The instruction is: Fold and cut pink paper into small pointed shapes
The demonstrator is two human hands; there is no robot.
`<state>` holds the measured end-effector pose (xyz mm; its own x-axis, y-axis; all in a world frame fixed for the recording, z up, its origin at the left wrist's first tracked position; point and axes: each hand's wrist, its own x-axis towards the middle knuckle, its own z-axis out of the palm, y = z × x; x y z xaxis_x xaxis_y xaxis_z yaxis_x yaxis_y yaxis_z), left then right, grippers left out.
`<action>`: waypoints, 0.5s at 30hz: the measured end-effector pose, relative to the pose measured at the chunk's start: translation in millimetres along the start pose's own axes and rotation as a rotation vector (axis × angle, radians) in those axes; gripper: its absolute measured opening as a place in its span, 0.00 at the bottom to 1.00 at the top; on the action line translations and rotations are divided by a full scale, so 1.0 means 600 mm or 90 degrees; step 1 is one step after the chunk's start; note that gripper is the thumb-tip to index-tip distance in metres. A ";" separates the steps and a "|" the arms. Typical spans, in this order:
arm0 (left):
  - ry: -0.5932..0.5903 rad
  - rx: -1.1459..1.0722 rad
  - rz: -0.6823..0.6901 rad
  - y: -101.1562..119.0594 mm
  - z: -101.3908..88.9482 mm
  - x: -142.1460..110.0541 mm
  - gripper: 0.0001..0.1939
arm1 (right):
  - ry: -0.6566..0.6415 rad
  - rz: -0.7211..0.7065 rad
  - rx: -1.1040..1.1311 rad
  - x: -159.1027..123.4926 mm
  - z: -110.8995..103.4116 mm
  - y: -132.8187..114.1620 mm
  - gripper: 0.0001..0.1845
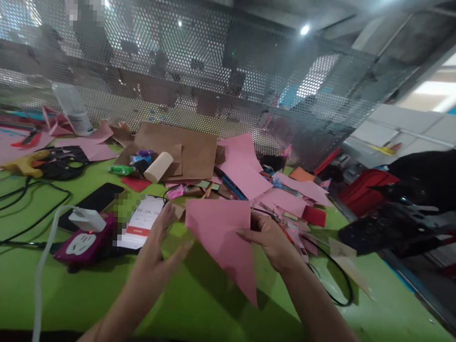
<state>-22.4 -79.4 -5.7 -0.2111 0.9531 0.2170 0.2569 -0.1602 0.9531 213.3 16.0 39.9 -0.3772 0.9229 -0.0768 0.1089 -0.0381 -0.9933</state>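
Observation:
A pink sheet of paper (220, 230), triangular in outline, is held up above the green table. My right hand (272, 240) pinches it at its right edge, thumb on the near face and the other fingers behind. To the left of the paper, my left hand (161, 243) is open, thumb spread from the fingers and apart from the sheet. Just beyond that hand lies a phone (136, 227) with a lit white timer screen. Shadows of the paper and hands fall on the green tabletop (193, 309).
A purple power strip (85, 243) with a white plug (87, 219) and cables lies at left, by a dark phone (100, 199). Brown cardboard (194, 152), a paper roll (159, 167), pink scraps (243, 166) and a glue gun (26, 163) crowd the back. A mesh partition (201, 75) rises behind.

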 end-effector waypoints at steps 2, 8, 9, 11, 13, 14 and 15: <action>-0.002 -0.194 -0.110 0.011 0.015 0.038 0.38 | 0.024 -0.009 0.023 0.006 0.001 -0.008 0.26; -0.032 -0.329 -0.206 0.017 0.056 0.091 0.12 | 0.060 -0.028 0.096 0.013 0.000 0.011 0.24; -0.032 -0.338 -0.210 0.014 0.060 0.092 0.11 | 0.067 -0.025 0.104 0.012 -0.001 0.016 0.24; -0.041 -0.364 -0.220 0.005 0.066 0.092 0.12 | 0.059 -0.009 0.115 0.009 -0.001 0.023 0.25; -0.061 -0.387 -0.233 -0.003 0.067 0.091 0.13 | 0.039 0.006 0.115 0.006 -0.002 0.027 0.25; -0.072 -0.392 -0.238 -0.006 0.066 0.091 0.13 | 0.034 0.010 0.112 0.005 -0.003 0.028 0.24; -0.081 -0.391 -0.240 -0.009 0.065 0.091 0.12 | 0.033 0.012 0.111 0.004 -0.004 0.030 0.22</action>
<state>1.4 -16.6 -7.4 -0.0597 0.9885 -0.1391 -0.3942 0.1047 0.9131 216.4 18.7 22.3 -0.3284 0.9398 -0.0950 -0.0479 -0.1170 -0.9920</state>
